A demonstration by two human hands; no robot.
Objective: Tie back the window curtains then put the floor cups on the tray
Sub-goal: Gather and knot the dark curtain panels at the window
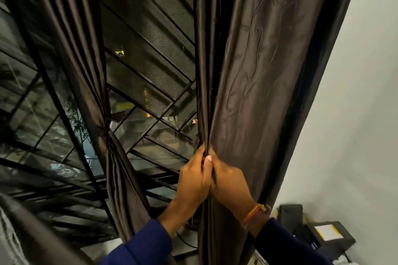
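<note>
1. While the left dark brown satin curtain panel [101, 114] hangs knotted before the window, the left hand [193, 178] grips the gathered right dark brown embroidered curtain panel [247, 92].
2. Right hand [228, 180] fingers curl round the same folds.

A dark metal window grille [150, 54] with slanted bars and fine mesh fills the middle, with small yellow lights [119, 52] glowing beyond it. A plain white wall [355, 114] stands at right; near its base sits a black box-like device [290, 215] beside a black object bearing a white and yellow label [325, 232].
</note>
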